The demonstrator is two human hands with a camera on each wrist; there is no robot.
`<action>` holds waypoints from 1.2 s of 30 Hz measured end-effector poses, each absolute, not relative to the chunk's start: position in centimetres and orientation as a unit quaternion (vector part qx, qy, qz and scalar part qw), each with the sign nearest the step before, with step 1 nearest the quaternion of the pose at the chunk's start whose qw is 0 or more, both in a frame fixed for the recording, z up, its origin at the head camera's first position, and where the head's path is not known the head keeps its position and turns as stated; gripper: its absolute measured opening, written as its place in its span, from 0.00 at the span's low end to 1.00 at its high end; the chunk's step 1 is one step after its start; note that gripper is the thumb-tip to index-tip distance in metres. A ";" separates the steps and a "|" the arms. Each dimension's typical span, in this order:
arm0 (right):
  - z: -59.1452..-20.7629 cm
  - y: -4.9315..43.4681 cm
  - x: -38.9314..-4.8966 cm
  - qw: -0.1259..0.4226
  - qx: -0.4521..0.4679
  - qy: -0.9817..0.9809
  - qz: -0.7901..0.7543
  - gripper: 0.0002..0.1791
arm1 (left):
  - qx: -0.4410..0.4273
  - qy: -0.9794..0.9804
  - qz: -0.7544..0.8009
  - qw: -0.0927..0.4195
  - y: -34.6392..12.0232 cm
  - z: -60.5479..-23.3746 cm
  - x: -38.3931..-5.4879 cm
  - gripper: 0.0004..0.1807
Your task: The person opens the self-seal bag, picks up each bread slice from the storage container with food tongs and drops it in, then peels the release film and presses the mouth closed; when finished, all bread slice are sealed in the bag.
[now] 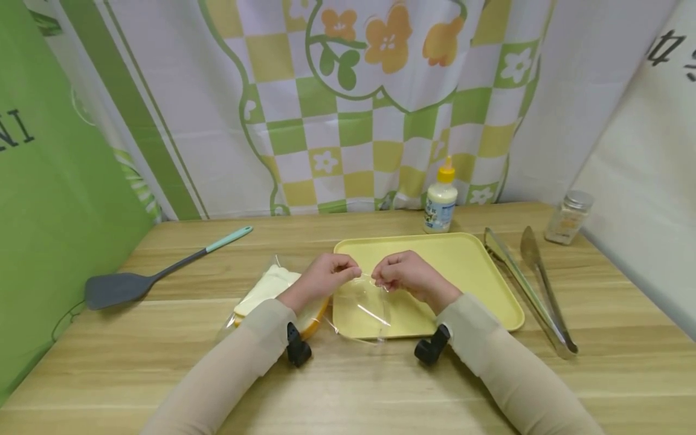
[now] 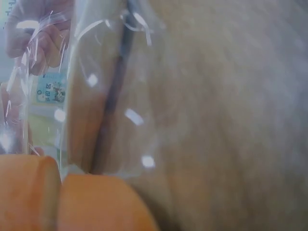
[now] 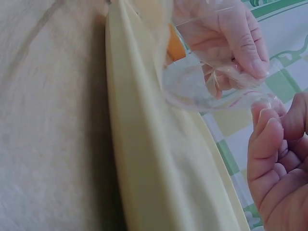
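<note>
Clear plastic film point(image 1: 364, 311) is hanging in front of me, over the near left part of the yellow tray point(image 1: 462, 266). My left hand point(image 1: 321, 278) is pinching its upper edge between thumb and fingers, and my right hand point(image 1: 410, 278) is pinching the same edge on the other side. The hands are holding near each other, but they are not touching. Whether the film is touching the tray below, I cannot tell.

Just left of the tray, pale slices point(image 1: 266, 287) with orange sides are resting in a clear wrapping point(image 1: 227, 329) on the wooden table point(image 1: 353, 393), and my left sleeve point(image 1: 239, 362) is partly hiding them. Behind the tray, a bottle point(image 1: 440, 202) with a yellow cap is standing upright. To the right, metal tongs point(image 1: 535, 301) are lying with arms spread, the joined end pointing toward me. Farther right, a lidded jar point(image 1: 568, 220) is standing. On the left side, a dark spatula point(image 1: 122, 290) with a mint handle is lying well apart from my hands.
</note>
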State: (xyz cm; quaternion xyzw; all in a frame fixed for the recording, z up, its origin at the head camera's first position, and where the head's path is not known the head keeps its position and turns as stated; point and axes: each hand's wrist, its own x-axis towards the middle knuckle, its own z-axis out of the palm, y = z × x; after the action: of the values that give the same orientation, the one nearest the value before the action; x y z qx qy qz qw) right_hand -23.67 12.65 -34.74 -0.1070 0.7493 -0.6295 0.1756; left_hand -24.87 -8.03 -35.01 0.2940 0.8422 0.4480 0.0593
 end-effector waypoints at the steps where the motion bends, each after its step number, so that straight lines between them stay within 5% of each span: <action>1: -34.7 12.7 -23.6 0.176 -0.107 0.748 -0.631 0.12 | 0.292 0.843 0.447 0.058 -8.0 -35.0 -24.8 0.11; 17: -34.2 14.5 -23.7 0.197 -0.252 0.729 -0.605 0.20 | 0.261 0.836 0.476 0.076 -8.2 -34.7 -24.5 0.13; 36: -33.8 14.9 -24.0 0.207 -0.300 0.734 -0.574 0.13 | 0.275 0.828 0.484 0.062 -8.1 -35.0 -24.6 0.13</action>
State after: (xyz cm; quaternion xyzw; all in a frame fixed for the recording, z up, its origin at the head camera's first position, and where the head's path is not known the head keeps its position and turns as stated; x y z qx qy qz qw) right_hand -24.03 14.87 -33.78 -0.2999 0.7337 -0.5736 0.2068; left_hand -24.59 -8.08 -35.02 0.2745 0.8283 0.4844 0.0623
